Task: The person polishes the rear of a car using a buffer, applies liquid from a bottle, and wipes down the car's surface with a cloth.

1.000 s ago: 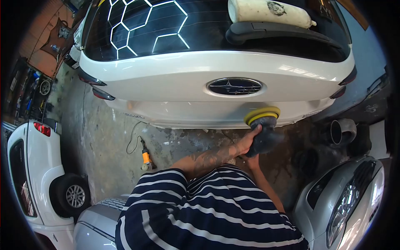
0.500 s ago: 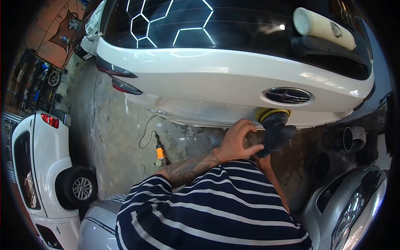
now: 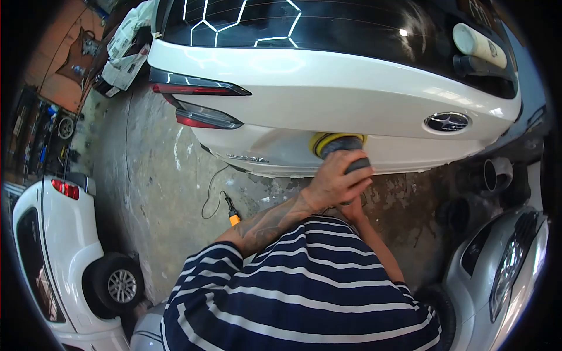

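A black polisher [image 3: 346,144] with a yellow pad [image 3: 319,142] is against the white tailgate [image 3: 293,111], left of the oval star emblem [image 3: 448,121]. My left hand [image 3: 336,180], at the end of a tattooed forearm, is wrapped over the polisher's head. Lower down, my right hand [image 3: 353,209] is around the handle; most of its fingers are hidden behind the tool and my left hand. Higher up, a white bottle [image 3: 477,45] lies by the rear wiper, on the dark rear window [image 3: 351,29].
An orange and black corded tool [image 3: 233,217] lies on the concrete floor [image 3: 158,175], partly behind my left forearm. White vehicles [image 3: 64,234] stand at the left, and a silver car [image 3: 497,263] is at lower right. A round metal pipe [image 3: 497,174] is near the right wall.
My left hand has closed over the polisher's head, where before it was apart beside it. The polisher has moved left along the tailgate, away from the emblem. The view has shifted.
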A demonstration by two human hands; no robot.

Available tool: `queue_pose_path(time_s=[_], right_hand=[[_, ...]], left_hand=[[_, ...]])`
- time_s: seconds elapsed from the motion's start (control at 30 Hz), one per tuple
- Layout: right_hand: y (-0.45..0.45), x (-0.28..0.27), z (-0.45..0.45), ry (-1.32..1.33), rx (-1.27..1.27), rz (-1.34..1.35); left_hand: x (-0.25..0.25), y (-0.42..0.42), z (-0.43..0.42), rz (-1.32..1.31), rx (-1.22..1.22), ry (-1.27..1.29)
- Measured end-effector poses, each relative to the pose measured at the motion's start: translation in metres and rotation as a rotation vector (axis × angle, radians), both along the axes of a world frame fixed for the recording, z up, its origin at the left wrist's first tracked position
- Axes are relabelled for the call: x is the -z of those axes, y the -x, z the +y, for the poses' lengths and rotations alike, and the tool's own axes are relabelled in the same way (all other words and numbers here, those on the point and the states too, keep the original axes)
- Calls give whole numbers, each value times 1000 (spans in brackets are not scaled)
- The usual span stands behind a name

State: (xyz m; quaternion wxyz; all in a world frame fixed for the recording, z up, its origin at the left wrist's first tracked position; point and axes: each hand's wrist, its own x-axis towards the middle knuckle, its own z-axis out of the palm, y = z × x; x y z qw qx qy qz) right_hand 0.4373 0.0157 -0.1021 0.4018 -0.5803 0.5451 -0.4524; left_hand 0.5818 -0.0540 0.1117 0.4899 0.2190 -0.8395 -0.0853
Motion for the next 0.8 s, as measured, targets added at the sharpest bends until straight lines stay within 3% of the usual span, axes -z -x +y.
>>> queue_pose_path(time_s=[0.03,0.07,0.17,0.27,0.4,0.5,0.6,0.8], right_hand=[[-9,0,2,-149,-17,63],[-22,15,-1,-16,30,-22],[-39,7,8,-140,36,55],[-43,2,9,-101,107,152],[-42,-9,6,-101,186,228],[-28,24,7,-32,266,302],[-19,-33,17,-175,230,104],[11,-25,28,-189,218,184]], left_hand=[[2,-16,-1,-2,22,1],[6,-33,-2,3,-31,20],[22,-70,1,29,-173,-57],[33,-89,2,60,-188,-43],[31,-85,-3,84,-170,-12],[15,-64,-11,91,-143,16],[6,-41,-17,119,-94,-18],[10,-5,-16,113,-14,-91]])
